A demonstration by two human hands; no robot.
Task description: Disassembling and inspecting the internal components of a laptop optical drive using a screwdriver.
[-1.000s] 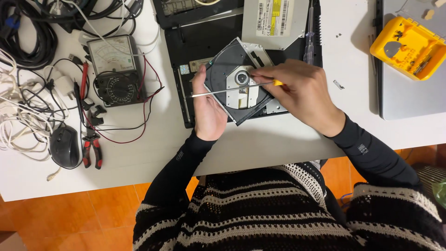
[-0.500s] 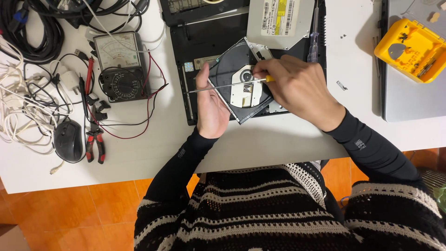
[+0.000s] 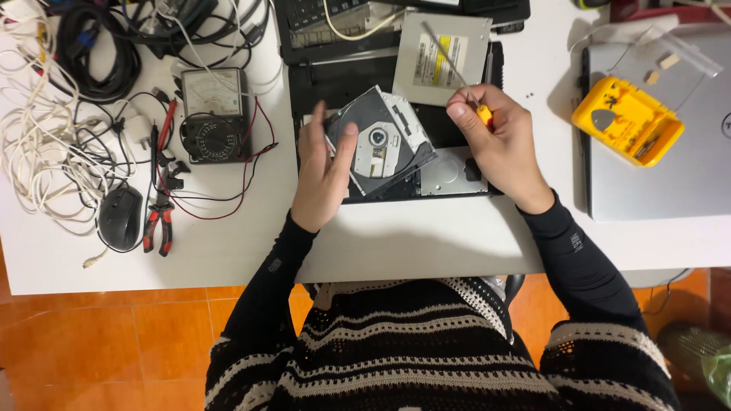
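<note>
Grey disc drive (image 3: 384, 144) in left fingers (image 3: 344, 144)

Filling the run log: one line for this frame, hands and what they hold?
left hand: holds optical drive | right hand: grips screwdriver, tip raised off drive | under: open laptop base | nearby: multimeter, pliers

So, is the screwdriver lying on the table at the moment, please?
No, the right hand grips the screwdriver above the table.
</note>
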